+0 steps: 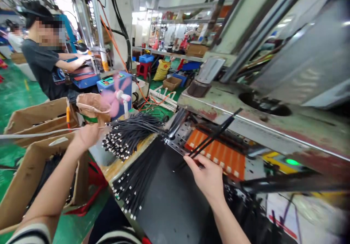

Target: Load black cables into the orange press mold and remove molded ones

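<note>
My right hand (206, 174) pinches black cables (212, 138) beside the orange block (216, 151). My left hand (89, 136), blurred, is near the cable bundle (131, 131); I cannot tell its finger state.

Black cables (212, 138) in right hand (209, 178)

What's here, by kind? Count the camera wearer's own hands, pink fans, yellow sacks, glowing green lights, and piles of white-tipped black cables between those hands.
Wearer's hands: 2, left hand and right hand
Pink fan: 1
Yellow sack: 1
Glowing green light: 1
Cable piles: 2, upper pile and lower pile
Total: 7
</note>
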